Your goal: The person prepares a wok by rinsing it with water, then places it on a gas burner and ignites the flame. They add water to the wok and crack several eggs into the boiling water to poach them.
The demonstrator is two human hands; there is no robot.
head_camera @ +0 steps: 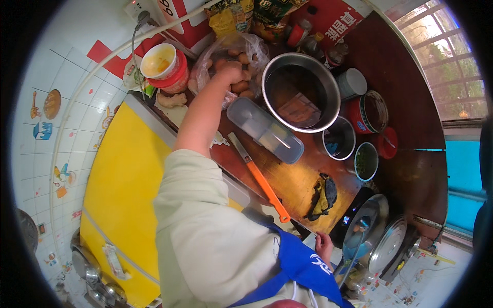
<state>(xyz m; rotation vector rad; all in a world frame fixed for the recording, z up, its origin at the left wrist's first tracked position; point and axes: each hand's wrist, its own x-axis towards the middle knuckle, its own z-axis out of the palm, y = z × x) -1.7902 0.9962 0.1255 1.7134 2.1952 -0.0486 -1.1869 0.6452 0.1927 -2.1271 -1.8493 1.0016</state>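
Note:
My left hand (232,72) reaches into a clear plastic bag (257,43) of brown eggs (239,87). Its fingers are bent down among the eggs, and whether they grip one is hidden. Beside the bag stands a large steel pot (300,61) of dark liquid. A long box with a translucent grey lid (265,129) lies just in front of the bag. My right hand (324,245) hangs low by the counter's near edge, next to the induction cooker (348,217). The fingers look partly curled, and nothing shows clearly in them.
A flat-bladed tool with an orange handle (265,184) lies along the counter edge, beside a crumpled black-and-yellow cloth (324,196). A white bowl (158,61) with yellow residue tops a red tub (173,82). Steel cups (339,138), a red can (356,113) and a wok (366,227) stand at right.

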